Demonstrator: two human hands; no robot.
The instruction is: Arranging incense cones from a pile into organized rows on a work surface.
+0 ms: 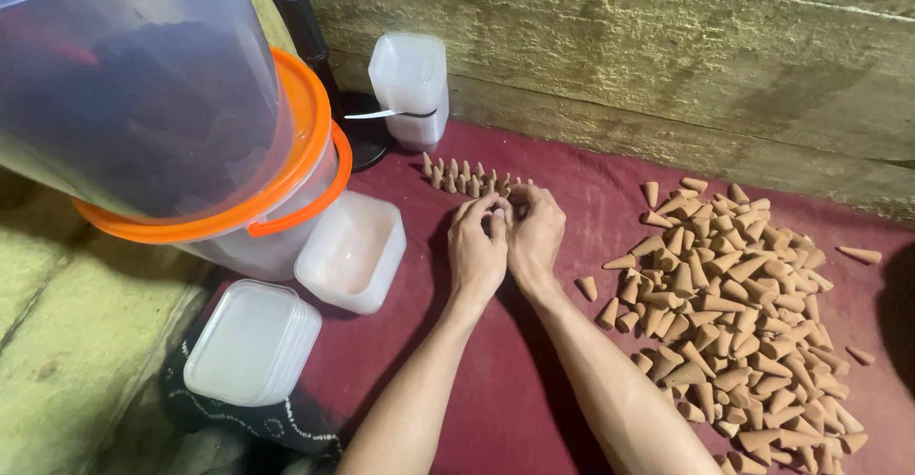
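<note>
Cones, small, tan, upright in rows on the maroon cloth: we had our left hand and right hand pinched together over them, seemingly standing another; contents hidden. Loose pile lay right. Next placement wanted steady alignment. Tub cropped.

Beside the clear bucket with the orange rim, whose top runs off the upper and left edges, both hands meet with curled fingertips that hide whatever they pinch. The pile of brown cones, right of the bucket, is cut by the lower edge. The bucket's dark contents stay blurred.
</note>
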